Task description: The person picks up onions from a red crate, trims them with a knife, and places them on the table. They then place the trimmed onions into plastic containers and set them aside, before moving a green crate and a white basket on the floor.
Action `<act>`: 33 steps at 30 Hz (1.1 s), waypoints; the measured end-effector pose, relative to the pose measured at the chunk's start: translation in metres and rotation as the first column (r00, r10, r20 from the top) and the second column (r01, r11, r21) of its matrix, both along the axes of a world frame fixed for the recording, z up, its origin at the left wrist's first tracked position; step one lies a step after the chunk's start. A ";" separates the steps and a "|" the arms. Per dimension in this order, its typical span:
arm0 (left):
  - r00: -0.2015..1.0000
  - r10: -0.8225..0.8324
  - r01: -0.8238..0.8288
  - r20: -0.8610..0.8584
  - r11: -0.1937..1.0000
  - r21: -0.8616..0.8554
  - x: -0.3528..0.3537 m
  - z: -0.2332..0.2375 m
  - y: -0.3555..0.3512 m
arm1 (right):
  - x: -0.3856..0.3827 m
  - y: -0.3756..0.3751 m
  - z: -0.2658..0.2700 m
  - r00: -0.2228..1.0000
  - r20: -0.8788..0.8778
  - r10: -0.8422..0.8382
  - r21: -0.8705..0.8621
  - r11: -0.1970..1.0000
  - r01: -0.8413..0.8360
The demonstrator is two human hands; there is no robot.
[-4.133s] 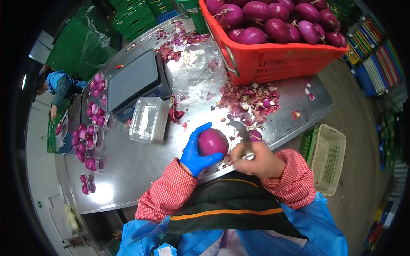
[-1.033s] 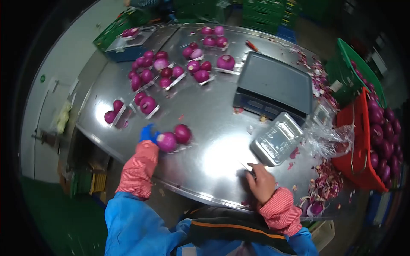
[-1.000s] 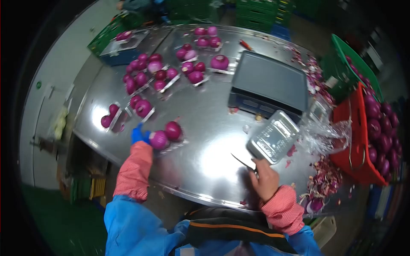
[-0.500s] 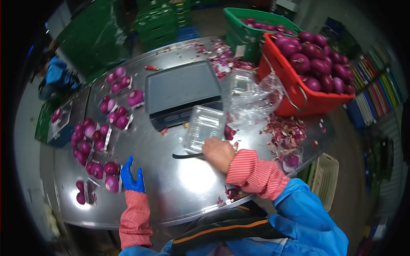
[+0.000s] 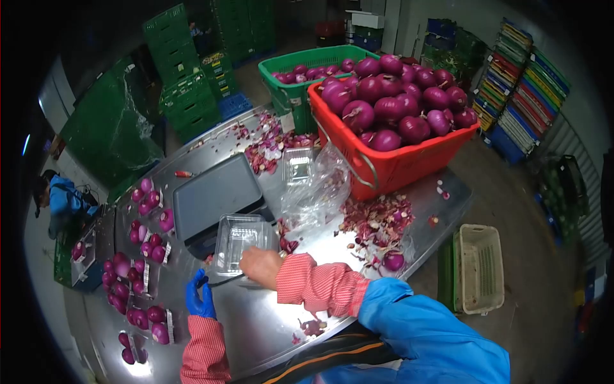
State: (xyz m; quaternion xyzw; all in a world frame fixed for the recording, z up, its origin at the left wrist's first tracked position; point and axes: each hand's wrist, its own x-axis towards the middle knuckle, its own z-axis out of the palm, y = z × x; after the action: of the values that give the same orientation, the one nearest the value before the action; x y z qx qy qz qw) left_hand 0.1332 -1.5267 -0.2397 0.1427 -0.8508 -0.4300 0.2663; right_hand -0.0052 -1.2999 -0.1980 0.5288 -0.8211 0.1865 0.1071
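Plastic container (image 5: pixel 238 234) sits mid-table, just in front of the scale (image 5: pixel 217 192), with the right hand (image 5: pixel 261 264) at its near right corner. Room, left to right: packed red onions (image 5: pixel 156 314) line the left side of the steel table (image 5: pixel 256 323), one pack near the left hand (image 5: pixel 201 296). That hand wears a blue glove, thumb and fingers parted. A stretch of steel runs from it toward the near edge, where scraps of skin (image 5: pixel 312 328) lie. Crumpled film (image 5: pixel 316 198) crowds the container's right; beyond it, peelings (image 5: pixel 377 221) and a red crate (image 5: pixel 396 169) of onions take up the right end. Container is see-through, rim bright with glare, ribbed inside. Right hand is bare, fingers bent over the corner; fingertips hidden, cannot tell whether they pinch it. Thin dark strip (image 5: pixel 224 280), blade-like, juts from under that hand. Pale label (image 5: pixel 286 121) on the green crate (image 5: pixel 291 105), too small to read.
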 end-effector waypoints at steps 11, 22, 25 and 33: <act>0.974 0.214 -0.227 0.079 0.943 0.244 0.016 -0.011 -0.006 | -0.026 0.013 0.016 0.998 -0.060 0.027 -0.338 0.940 -0.045; 0.884 -0.405 0.370 -0.235 0.912 -0.179 -0.138 0.186 0.155 | -0.024 0.203 -0.008 0.986 0.015 -0.164 -0.187 0.969 0.164; 0.719 -0.692 0.557 -0.060 0.626 -0.545 -0.211 0.216 0.257 | -0.009 0.234 -0.034 0.974 0.138 -0.179 -0.042 0.982 0.187; 0.805 -0.583 0.340 0.112 0.297 -0.893 -0.411 0.249 0.367 | 0.002 0.319 -0.024 0.860 0.368 -0.354 -0.046 0.916 0.397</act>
State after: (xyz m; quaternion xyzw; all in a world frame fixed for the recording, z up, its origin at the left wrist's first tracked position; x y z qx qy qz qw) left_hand -0.2777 -1.1599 0.0093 -0.3211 -0.9102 0.0037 0.2616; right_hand -0.0033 -0.9808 -0.2225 0.3087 -0.9014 0.3027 0.0242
